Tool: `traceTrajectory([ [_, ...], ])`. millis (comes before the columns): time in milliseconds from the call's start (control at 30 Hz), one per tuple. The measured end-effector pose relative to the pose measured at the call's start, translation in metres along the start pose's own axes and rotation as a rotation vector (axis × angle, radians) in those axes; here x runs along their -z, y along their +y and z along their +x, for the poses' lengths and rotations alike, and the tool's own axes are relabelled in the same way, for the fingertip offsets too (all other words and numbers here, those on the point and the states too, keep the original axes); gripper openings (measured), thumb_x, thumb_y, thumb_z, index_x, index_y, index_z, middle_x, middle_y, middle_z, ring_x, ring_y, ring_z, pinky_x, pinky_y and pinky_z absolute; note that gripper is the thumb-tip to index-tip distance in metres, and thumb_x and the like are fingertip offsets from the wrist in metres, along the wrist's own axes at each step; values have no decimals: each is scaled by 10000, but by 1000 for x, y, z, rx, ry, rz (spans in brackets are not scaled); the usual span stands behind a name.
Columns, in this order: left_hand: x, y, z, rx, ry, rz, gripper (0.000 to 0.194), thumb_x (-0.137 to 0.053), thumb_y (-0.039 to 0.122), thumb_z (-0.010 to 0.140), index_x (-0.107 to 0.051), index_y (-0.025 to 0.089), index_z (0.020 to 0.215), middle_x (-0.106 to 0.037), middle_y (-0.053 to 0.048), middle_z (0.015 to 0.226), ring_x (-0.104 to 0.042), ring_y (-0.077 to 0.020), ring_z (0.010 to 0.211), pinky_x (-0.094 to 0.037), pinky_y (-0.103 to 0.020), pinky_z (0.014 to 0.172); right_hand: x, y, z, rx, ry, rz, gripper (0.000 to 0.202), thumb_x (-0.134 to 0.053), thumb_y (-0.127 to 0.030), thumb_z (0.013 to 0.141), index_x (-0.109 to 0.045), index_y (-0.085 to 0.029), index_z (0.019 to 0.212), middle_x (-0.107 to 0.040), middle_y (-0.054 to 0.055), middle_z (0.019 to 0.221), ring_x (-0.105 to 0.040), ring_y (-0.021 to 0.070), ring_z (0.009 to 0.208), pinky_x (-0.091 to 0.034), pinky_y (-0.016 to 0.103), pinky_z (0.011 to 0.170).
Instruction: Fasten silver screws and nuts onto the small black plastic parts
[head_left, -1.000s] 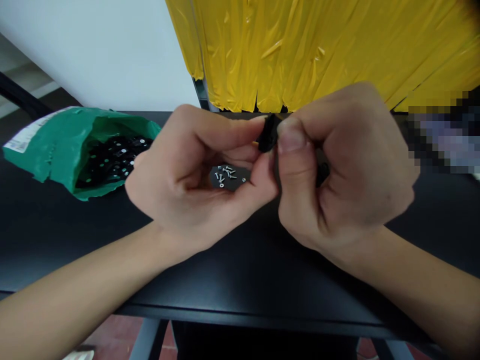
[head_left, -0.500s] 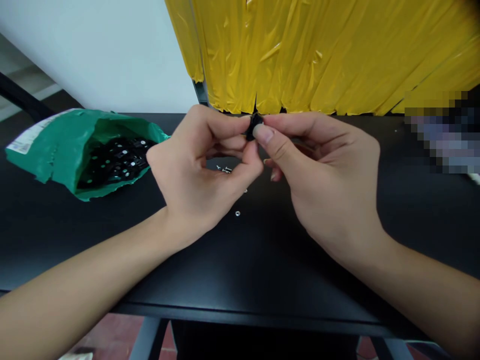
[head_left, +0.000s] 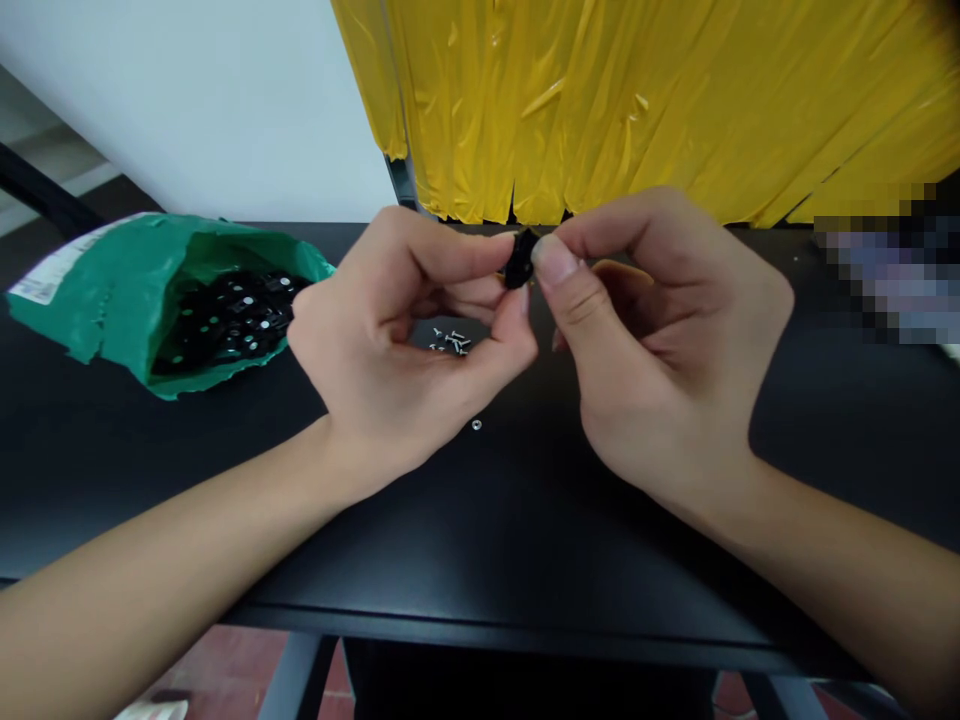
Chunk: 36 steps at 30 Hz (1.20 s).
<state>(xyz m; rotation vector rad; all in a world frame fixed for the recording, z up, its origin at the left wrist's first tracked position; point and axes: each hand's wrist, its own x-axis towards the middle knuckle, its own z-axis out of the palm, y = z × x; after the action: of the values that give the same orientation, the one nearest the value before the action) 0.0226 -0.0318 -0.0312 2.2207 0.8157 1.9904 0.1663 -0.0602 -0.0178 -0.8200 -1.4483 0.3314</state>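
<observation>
A small black plastic part (head_left: 520, 262) is held up above the table, pinched between the thumb and forefinger of my left hand (head_left: 412, 330). My right hand (head_left: 660, 310) is closed in a pinch at the part's right edge, thumb and forefinger tips together against it; whatever sits between those tips is hidden. Below and behind my left hand, several small silver screws (head_left: 456, 342) lie in a loose group on the black table (head_left: 480, 540). A single silver nut (head_left: 477, 425) rests nearer to me.
On the left lies an open green plastic bag (head_left: 131, 310) filled with black parts (head_left: 232, 315) like the held one. Yellow plastic sheeting (head_left: 645, 110) and a white panel (head_left: 247, 110) stand behind the table. A blurred-out item (head_left: 892, 270) is at the far right.
My right hand has turned and shifted a little to the right, its forefinger more bent. The black part has moved slightly right and tilted, and more of the screws show.
</observation>
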Motion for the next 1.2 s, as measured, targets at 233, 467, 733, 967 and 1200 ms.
traceTrajectory([
  [233,-6,0,4,49,2,-97,274,-841,37,770,-753,240,930,-750,48,769,-731,-88,623,-648,-195,606,-2,-1,-2,-56,-30,-89,224,-636,-290,1038,-641,-240,820,-655,-20,742,-593,134,650,-494,291,605],
  [467,-9,-18,7,383,-167,-442,182,-856,392,859,-749,269,941,-766,40,724,-737,-131,564,-653,-266,543,-2,14,8,-425,-151,367,126,-659,-282,1008,-722,-270,899,-722,-25,854,-694,146,751,-621,293,712],
  [733,-8,-16,8,567,-223,-524,309,-911,423,789,-693,264,939,-778,42,719,-744,-143,582,-667,-279,575,1,11,14,-613,-163,497,235,-655,-224,992,-703,-243,762,-669,-19,785,-637,129,709,-608,289,734],
  [967,-6,-21,9,492,-275,-566,199,-878,286,843,-719,276,963,-777,70,711,-751,-140,576,-692,-305,590,2,12,16,-688,-215,623,239,-752,-312,946,-717,-221,728,-608,-32,720,-574,109,674,-575,257,701],
  [1200,-2,-14,7,182,-215,-127,201,-796,101,857,-755,255,979,-805,42,808,-781,-132,694,-651,-226,602,6,19,12,-649,-260,441,184,-702,-374,987,-754,-254,856,-761,2,908,-723,164,890,-604,301,782],
])
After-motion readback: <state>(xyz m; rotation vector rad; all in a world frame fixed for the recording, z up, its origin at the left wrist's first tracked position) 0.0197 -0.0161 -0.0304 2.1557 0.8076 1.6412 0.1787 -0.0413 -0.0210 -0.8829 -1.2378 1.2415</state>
